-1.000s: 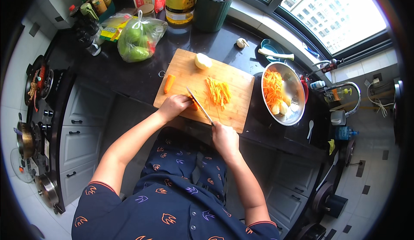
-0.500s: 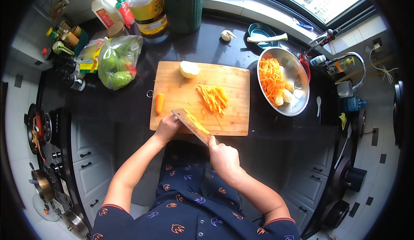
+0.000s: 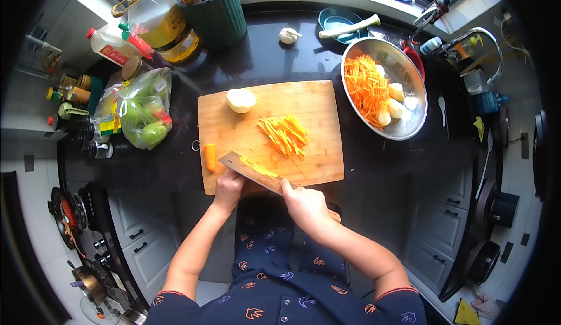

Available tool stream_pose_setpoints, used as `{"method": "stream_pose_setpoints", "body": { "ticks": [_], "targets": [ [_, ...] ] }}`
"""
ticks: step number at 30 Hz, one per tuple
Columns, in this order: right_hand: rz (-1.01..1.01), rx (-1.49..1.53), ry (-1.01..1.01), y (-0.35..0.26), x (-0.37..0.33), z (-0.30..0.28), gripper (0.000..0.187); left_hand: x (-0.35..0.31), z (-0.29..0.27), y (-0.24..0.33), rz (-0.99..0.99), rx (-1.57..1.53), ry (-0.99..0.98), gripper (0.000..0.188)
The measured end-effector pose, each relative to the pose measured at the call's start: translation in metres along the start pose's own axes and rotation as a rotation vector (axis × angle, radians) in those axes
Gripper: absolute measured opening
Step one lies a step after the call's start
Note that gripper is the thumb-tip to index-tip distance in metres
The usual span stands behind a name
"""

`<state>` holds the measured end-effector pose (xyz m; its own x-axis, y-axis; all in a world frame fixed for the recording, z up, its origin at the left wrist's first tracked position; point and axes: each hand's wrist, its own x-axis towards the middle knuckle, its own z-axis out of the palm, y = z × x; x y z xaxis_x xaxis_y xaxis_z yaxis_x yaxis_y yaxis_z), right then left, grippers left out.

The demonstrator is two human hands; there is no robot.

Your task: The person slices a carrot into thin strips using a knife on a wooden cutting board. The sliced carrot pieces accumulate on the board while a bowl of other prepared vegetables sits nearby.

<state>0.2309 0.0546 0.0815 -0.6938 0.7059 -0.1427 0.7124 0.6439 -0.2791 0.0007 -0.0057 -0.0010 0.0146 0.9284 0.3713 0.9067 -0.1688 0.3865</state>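
Observation:
My right hand [image 3: 307, 208] grips the wooden handle of a cleaver [image 3: 250, 176], its blade slanting across the near left part of the wooden cutting board [image 3: 318, 106]. Thin carrot strips [image 3: 260, 168] lie along the blade's far side. My left hand [image 3: 228, 189] is closed at the blade's left end; its fingertips and whatever they hold are hidden behind the metal. Just beyond that hand sits a short carrot piece [image 3: 209, 158]. A loose pile of carrot strips [image 3: 283, 135] rests mid-board, and a pale peeled vegetable piece [image 3: 241, 100] lies near the far edge.
To the right stands a steel bowl [image 3: 412, 85] with carrot shreds and pale peeled pieces. A garlic bulb [image 3: 288, 35] and a teal dish [image 3: 335, 18] are at the back. Left are a bag of green vegetables [image 3: 143, 114], an oil jug [image 3: 160, 24] and a green utensil holder [image 3: 215, 21].
The whole view has shifted and turned slightly. Both hands and the cleaver stay in nearly the same place on the board, and the strip pile looks unchanged.

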Motion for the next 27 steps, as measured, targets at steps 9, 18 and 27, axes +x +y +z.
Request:
{"method": "stream_pose_setpoints", "body": {
  "ticks": [9,18,27],
  "targets": [
    [0.038,0.009,-0.127,-0.002,-0.015,-0.032,0.039,0.01,0.0,0.017,-0.065,-0.023,0.064,0.023],
    [0.011,0.014,-0.061,-0.003,0.006,-0.006,0.037,0.0,0.006,0.01,-0.082,-0.002,0.039,0.025],
    [0.008,0.043,-0.131,0.0,-0.003,-0.034,0.038,0.0,0.007,0.012,-0.125,-0.024,0.047,0.023]
  ]
}}
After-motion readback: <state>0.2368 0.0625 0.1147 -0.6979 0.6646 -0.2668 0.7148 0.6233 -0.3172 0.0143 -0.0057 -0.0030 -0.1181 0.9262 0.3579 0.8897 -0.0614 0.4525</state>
